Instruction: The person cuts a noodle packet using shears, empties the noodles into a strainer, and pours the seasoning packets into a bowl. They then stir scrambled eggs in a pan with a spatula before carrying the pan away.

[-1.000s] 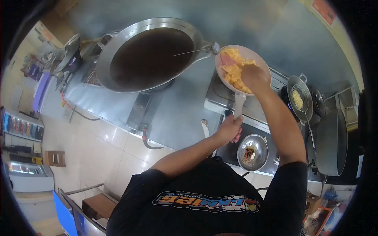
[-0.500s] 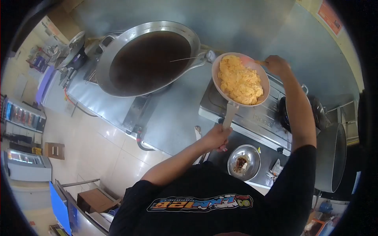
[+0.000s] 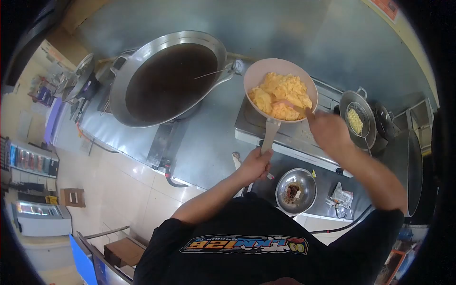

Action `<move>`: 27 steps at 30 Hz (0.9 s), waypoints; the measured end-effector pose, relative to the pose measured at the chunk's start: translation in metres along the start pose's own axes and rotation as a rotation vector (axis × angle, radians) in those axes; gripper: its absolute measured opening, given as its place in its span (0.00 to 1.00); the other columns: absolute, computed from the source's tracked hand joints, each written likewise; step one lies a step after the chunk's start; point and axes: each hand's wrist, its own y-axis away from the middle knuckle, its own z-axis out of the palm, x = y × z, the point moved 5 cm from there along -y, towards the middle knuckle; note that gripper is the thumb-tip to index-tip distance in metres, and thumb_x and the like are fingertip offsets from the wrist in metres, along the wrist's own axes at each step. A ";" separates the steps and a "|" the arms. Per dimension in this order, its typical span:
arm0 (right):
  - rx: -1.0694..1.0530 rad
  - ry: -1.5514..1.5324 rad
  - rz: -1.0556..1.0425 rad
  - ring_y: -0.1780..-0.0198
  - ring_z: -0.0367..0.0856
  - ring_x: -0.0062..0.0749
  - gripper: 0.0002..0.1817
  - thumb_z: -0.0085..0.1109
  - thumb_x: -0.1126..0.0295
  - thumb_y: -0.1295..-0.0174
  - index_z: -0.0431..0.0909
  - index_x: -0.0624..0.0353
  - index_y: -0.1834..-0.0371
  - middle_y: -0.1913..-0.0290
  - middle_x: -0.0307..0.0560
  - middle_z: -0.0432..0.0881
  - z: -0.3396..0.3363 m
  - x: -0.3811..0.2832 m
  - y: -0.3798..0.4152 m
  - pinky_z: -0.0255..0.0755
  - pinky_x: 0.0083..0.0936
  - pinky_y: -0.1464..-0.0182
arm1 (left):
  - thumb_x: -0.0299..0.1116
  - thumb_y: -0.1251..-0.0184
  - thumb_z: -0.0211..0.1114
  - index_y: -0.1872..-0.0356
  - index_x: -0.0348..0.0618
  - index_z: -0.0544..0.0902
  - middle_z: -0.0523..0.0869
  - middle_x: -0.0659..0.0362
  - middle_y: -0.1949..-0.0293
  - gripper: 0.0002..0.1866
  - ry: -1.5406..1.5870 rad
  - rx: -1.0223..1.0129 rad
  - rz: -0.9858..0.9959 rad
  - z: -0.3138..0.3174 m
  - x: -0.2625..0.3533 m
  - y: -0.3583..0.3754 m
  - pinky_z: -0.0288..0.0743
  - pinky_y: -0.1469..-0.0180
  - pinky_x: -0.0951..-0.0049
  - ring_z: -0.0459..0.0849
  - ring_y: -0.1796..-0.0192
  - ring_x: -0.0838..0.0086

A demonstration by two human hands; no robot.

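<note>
My left hand (image 3: pixel 255 165) is closed round the pale handle of a frying pan (image 3: pixel 255 72), held over the gas stove (image 3: pixel 247 124). Soft yellow scrambled eggs (image 3: pixel 287 90) fill much of the pan, heaped towards its near side. In my closed right hand (image 3: pixel 330 130) is a spatula (image 3: pixel 283 102) with a pinkish blade and a wooden handle. Its blade is pressed into the eggs near the pan's front rim, partly covered by them. Below the stove stands a metal bowl (image 3: pixel 306 202) with dark and white seasoning in it.
A large wok (image 3: pixel 118 90) of dark liquid stands at the left, a dial thermometer (image 3: pixel 238 66) at its rim. On the right, a strainer (image 3: pixel 365 111) with pale yellow bits rests over a pot. A crumpled packet (image 3: pixel 341 197) lies by the bowl.
My right hand has brought the spatula from the pan's far right rim down to its near side, pushing into the eggs. The strainer, formerly behind my arm, now shows. The view has shifted slightly.
</note>
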 end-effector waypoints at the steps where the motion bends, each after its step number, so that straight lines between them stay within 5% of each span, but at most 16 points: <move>1: -0.031 0.006 0.046 0.66 0.88 0.39 0.18 0.54 0.72 0.36 0.78 0.62 0.42 0.67 0.48 0.84 -0.003 -0.014 0.013 0.82 0.32 0.68 | 0.45 0.20 0.55 0.61 0.44 0.68 0.72 0.62 0.76 0.15 -0.001 -0.012 0.005 0.000 0.000 0.000 0.55 0.84 0.76 0.65 0.84 0.80; 6: -0.028 -0.128 0.159 0.62 0.89 0.40 0.16 0.55 0.73 0.36 0.81 0.61 0.46 0.65 0.52 0.86 0.037 -0.032 -0.016 0.84 0.34 0.65 | 0.46 0.20 0.55 0.61 0.46 0.68 0.72 0.63 0.76 0.15 -0.002 -0.051 -0.005 0.001 0.001 -0.001 0.56 0.83 0.77 0.65 0.84 0.80; 11: -0.034 -0.153 0.305 0.57 0.89 0.48 0.10 0.56 0.71 0.37 0.85 0.61 0.59 0.57 0.53 0.88 0.023 0.028 -0.068 0.83 0.41 0.58 | 0.46 0.21 0.55 0.60 0.48 0.67 0.72 0.63 0.76 0.14 0.027 -0.082 -0.019 -0.004 -0.002 -0.006 0.57 0.82 0.77 0.66 0.82 0.80; 15: -0.205 -0.078 0.255 0.51 0.85 0.50 0.11 0.58 0.72 0.39 0.85 0.51 0.55 0.55 0.49 0.87 -0.081 0.049 -0.016 0.79 0.48 0.50 | 0.46 0.21 0.56 0.58 0.48 0.67 0.72 0.63 0.75 0.13 0.081 -0.099 -0.034 -0.004 -0.004 -0.006 0.57 0.82 0.77 0.67 0.81 0.81; 20: -0.424 -0.044 0.284 0.52 0.87 0.49 0.09 0.56 0.69 0.37 0.85 0.53 0.58 0.58 0.52 0.87 -0.028 0.014 -0.016 0.80 0.45 0.51 | 0.45 0.21 0.55 0.57 0.48 0.67 0.72 0.63 0.74 0.13 0.025 -0.119 -0.035 -0.004 -0.001 -0.005 0.57 0.82 0.77 0.67 0.81 0.81; 24: -0.107 -0.185 0.350 0.52 0.89 0.50 0.13 0.53 0.72 0.36 0.87 0.57 0.54 0.55 0.56 0.88 0.042 0.020 -0.056 0.84 0.41 0.52 | 0.44 0.21 0.54 0.56 0.47 0.66 0.72 0.62 0.74 0.13 0.025 -0.096 -0.040 0.000 -0.004 -0.005 0.57 0.83 0.77 0.68 0.81 0.80; 27: -0.274 -0.147 0.302 0.52 0.88 0.48 0.15 0.51 0.74 0.36 0.85 0.57 0.50 0.55 0.56 0.87 0.020 0.050 -0.065 0.84 0.41 0.53 | 0.44 0.21 0.54 0.55 0.47 0.66 0.72 0.62 0.75 0.13 0.022 -0.089 -0.044 0.000 -0.004 -0.008 0.58 0.83 0.76 0.68 0.82 0.80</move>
